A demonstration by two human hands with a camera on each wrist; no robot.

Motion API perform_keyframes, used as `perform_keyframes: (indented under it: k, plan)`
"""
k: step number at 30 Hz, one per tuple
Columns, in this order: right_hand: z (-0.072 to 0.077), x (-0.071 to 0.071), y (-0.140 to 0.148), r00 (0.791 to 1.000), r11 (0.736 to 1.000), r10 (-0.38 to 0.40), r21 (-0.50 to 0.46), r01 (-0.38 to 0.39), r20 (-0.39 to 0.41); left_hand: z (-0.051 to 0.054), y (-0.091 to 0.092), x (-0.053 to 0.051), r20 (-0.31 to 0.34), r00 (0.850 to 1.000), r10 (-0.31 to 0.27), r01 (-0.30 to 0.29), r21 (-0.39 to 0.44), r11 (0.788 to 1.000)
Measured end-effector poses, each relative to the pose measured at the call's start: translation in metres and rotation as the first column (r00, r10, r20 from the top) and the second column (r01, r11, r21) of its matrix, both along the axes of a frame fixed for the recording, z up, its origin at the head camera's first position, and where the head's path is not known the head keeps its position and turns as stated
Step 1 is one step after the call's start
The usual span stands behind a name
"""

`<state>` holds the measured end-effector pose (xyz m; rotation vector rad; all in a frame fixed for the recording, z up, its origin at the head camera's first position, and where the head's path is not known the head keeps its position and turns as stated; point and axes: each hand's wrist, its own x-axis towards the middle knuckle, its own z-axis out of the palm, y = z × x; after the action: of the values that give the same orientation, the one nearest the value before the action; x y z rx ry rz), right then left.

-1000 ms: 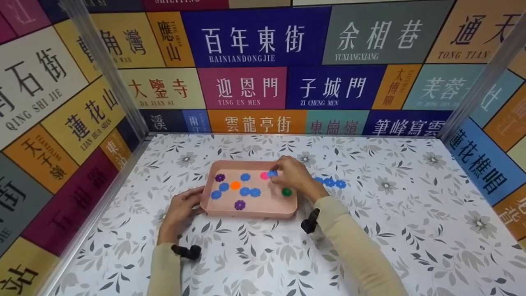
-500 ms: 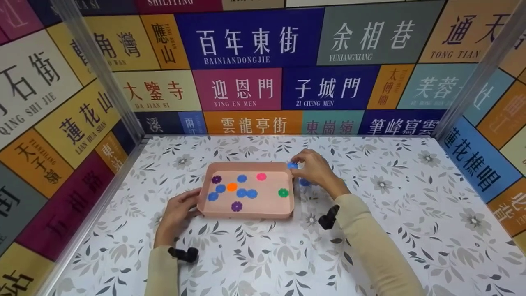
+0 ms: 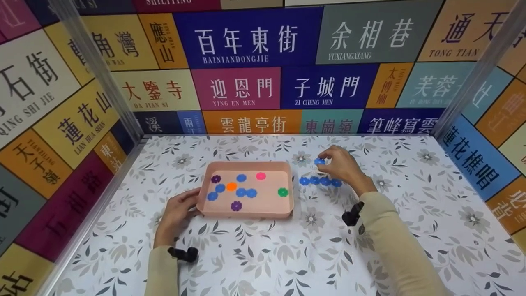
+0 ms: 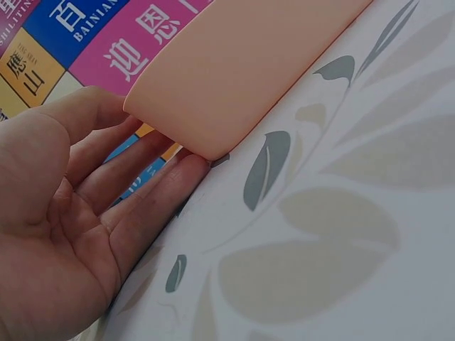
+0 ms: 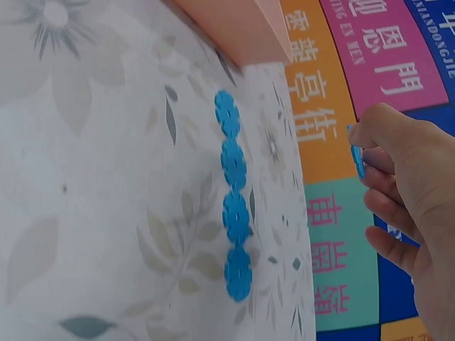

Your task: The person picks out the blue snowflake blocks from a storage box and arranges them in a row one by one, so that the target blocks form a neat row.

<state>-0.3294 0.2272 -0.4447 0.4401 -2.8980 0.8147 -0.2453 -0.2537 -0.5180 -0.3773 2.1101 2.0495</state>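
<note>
A blue flower-shaped piece (image 3: 319,162) is pinched between thumb and fingertips of my right hand (image 3: 343,166), raised beyond a row of several blue pieces (image 3: 325,181) on the table. The right wrist view shows the held piece (image 5: 357,152) edge-on and the row (image 5: 234,209) lying end to end. My left hand (image 3: 178,211) touches the left side of the pink tray (image 3: 246,213), its fingers lightly bent against the corner in the left wrist view. Inside the tray lie several blue pieces (image 3: 241,178), purple ones (image 3: 236,206), an orange (image 3: 231,186), a pink (image 3: 261,176) and a green (image 3: 282,192).
A floral-patterned cloth (image 3: 263,250) covers the table. Panels with printed signs (image 3: 246,41) stand behind it and on both sides, with clear strips at the corners. A black wrist device sits on each sleeve.
My right hand has moved right, out of the tray and past its edge, carrying the blue piece. The row of blue pieces is now uncovered. My left hand has stayed at the tray.
</note>
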Motion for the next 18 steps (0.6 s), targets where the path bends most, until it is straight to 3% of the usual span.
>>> perform_keyframes:
  k: [10, 18]
  plan:
    - [-0.005, 0.008, 0.038, 0.998, 0.998, -0.050, -0.039, 0.052, 0.047, 0.000, -0.001, 0.000, -0.028, 1.000, 0.008, -0.009, -0.038, 0.999]
    - [-0.022, 0.016, 0.060, 0.995, 0.993, -0.089, -0.071, 0.092, 0.048, 0.002, 0.000, 0.000, 0.016, 1.000, 0.005, -0.004, -0.075, 0.997]
